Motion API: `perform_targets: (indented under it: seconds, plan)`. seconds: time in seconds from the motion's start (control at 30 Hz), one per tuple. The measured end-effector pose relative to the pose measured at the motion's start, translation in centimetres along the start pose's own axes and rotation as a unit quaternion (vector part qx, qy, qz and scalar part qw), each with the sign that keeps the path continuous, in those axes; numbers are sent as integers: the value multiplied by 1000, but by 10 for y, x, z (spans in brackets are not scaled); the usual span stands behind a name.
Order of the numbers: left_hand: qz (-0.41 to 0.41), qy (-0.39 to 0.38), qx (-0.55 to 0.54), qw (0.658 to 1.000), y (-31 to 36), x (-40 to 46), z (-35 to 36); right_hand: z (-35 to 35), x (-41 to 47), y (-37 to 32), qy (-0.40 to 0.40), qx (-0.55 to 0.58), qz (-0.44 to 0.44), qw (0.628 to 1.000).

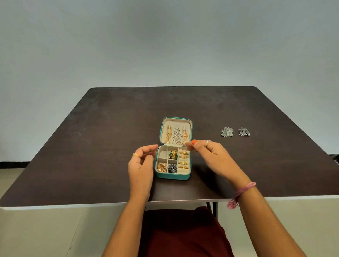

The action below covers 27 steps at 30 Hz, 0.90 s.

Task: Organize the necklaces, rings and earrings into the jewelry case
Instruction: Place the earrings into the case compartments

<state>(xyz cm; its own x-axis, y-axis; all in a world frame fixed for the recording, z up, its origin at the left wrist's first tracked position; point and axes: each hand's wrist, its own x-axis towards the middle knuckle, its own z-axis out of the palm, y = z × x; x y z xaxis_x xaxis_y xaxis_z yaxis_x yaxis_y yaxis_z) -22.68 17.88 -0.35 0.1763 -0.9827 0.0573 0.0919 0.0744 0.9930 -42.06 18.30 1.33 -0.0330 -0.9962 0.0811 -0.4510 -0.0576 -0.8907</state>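
A teal jewelry case (172, 177) lies open at the table's middle. Its lid holds gold and silver necklaces (176, 135) hanging from hooks. The base holds gold rings (183, 160) in the right column, a green and gold earring (173, 154), gold earrings (161, 167) and a grey piece (172, 168). My right hand (210, 153) pinches at the lower end of the rightmost necklace by the lid's pocket edge. My left hand (142, 164) hovers beside the case's left wall, fingers curled and apart, holding nothing. Two silver earrings (227, 131) (244, 132) lie on the table to the right.
The dark table (106, 145) has its front edge close to my lap and its right edge beyond the silver earrings. A grey wall rises behind it.
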Motion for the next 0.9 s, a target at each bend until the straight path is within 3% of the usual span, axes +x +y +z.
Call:
perform_targets:
  seconds: [0.2,0.37,0.57,0.7,0.9]
  plan:
    - [109,-75,31,991,16,-7,38,-33,-2,21,50,-2,0,999]
    - [160,-145,36,976,20,-11,85,-61,5,41,139,-5,18,990]
    - [84,-210,44,973,-8,-5,148,-81,22,65,271,-69,66,958]
    - [26,-228,139,963,-28,6,179,-81,35,78,264,-125,76,953]
    - [59,-218,234,945,-41,21,203,-85,51,84,231,-231,85,941]
